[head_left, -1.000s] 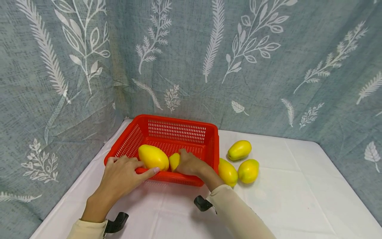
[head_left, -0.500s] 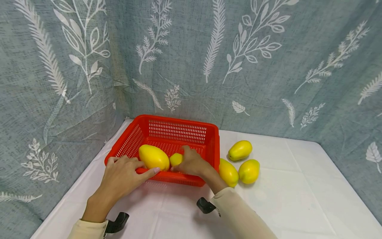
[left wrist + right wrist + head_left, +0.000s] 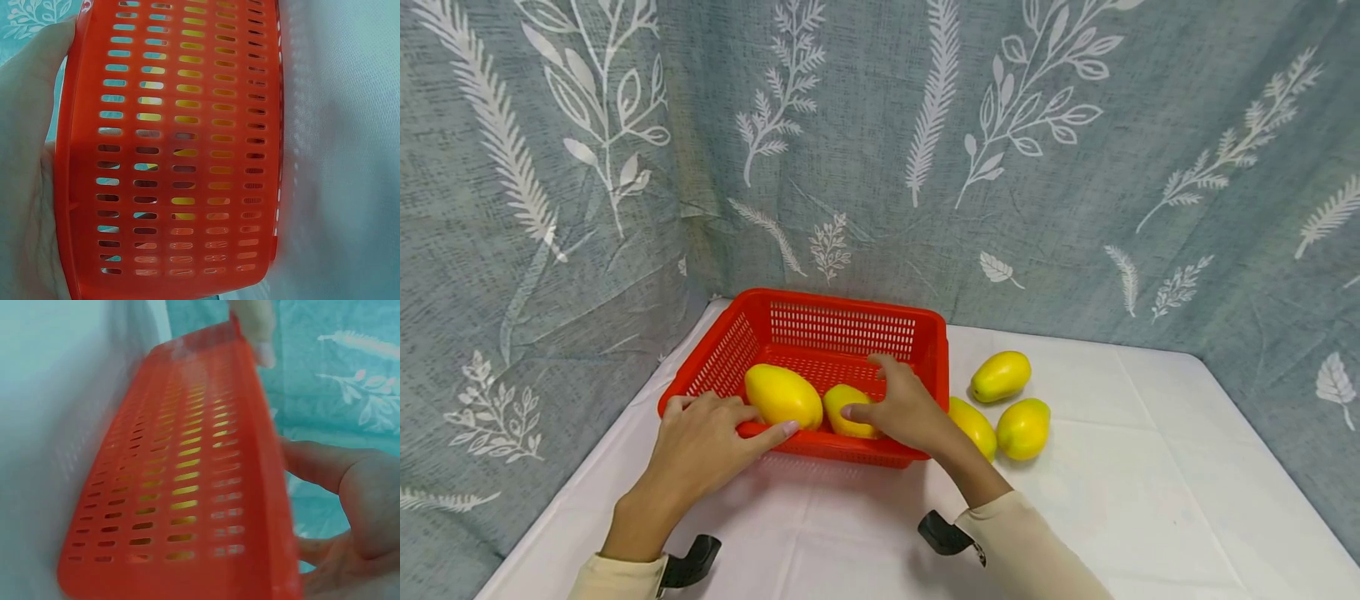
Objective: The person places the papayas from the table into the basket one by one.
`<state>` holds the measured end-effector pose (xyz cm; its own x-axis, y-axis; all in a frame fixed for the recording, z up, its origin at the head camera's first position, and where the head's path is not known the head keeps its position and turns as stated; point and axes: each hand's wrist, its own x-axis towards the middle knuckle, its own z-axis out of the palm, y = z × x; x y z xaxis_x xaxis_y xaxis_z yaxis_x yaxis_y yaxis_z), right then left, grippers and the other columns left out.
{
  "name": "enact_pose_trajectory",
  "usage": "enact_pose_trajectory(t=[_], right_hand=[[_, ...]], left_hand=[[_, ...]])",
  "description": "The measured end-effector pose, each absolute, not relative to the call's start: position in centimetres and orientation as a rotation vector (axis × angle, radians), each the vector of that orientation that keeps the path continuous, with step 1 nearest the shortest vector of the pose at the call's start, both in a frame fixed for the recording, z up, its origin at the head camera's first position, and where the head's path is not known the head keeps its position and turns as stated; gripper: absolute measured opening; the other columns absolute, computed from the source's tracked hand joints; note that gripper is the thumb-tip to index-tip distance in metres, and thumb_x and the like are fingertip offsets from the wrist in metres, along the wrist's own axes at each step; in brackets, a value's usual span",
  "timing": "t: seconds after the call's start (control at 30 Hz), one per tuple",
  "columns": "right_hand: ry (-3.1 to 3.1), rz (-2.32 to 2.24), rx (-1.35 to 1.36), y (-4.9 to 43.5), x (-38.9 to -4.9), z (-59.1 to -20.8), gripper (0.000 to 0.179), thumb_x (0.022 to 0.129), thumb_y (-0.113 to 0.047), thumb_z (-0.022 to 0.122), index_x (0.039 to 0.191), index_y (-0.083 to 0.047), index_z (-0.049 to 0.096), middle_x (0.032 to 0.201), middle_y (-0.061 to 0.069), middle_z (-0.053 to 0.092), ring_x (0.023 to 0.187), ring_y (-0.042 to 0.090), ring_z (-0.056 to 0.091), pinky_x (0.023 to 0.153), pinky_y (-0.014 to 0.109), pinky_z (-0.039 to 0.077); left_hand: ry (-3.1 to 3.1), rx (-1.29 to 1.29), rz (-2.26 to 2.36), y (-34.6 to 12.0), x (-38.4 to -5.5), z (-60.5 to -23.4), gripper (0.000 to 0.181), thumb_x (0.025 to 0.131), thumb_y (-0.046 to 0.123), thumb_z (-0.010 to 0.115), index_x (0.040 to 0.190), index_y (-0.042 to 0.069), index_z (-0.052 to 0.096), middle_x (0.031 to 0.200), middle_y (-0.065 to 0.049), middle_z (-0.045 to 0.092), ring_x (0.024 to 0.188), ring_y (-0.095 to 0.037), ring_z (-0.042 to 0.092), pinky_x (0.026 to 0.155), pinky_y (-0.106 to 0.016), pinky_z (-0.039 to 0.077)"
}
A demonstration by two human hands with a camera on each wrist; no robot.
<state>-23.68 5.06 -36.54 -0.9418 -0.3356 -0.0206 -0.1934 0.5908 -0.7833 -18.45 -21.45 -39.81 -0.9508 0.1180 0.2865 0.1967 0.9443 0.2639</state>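
A red plastic basket (image 3: pixel 842 305) with slotted walls stands on the table. Inside, near its front wall, lie a large smooth yellow fruit (image 3: pixel 784 397) and a smaller one (image 3: pixel 848 410), mango- or papaya-like in shape. My left hand (image 3: pixel 707 442) grips the front rim at the left, its thumb along the rim beside the large fruit. Over the right part of the basket is my right hand (image 3: pixel 910 408), thumb and fingers spread apart, the thumb in front of the smaller fruit. In the right wrist view, the right hand (image 3: pixel 369 512) appears beyond the rim with nothing held.
Right of the basket on the white-covered table (image 3: pixel 1120 483) lie three yellow fruits: one at the back (image 3: pixel 1002 377), one in front (image 3: pixel 1024 429), and one against the basket wall (image 3: pixel 972 428). A grey-blue leaf-patterned curtain (image 3: pixel 865 167) hangs behind and at the sides.
My right hand has let go of the smaller fruit, its fingers spreading and drawing back to the right, so more of that fruit shows. My left hand stays on the rim.
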Motion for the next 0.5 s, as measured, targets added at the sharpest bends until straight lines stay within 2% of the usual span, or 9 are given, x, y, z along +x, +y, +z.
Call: enact_pose_trajectory(t=[0.33,0.5], right_hand=[[2.608,-1.420,-0.435,8.5,-20.7,-35.6,0.081,0.090,-0.040,0.084,0.160,-0.028,0.042,0.157,0.005,0.050,0.145,0.030,0.048,0.114,0.062,0.042],[2.608,-1.527,-0.425,10.8,-19.5,-35.6,0.080,0.091,-0.037,0.083,0.159,-0.021,0.044,0.155,0.009,0.052,0.144,0.031,0.048,0.115,0.059,0.041]], left_hand=[[-2.819,-0.231,-0.427,-21.6,-18.5,-40.1,0.062,0.091,0.081,0.058,0.097,0.026,0.085,0.107,-0.004,0.079,0.099,-0.030,0.066,0.085,-0.054,0.033],[-2.819,-0.231,-0.422,-21.7,-18.5,-40.0,0.062,0.091,0.082,0.057,0.096,0.027,0.085,0.107,-0.004,0.078,0.098,-0.030,0.066,0.084,-0.054,0.033]])
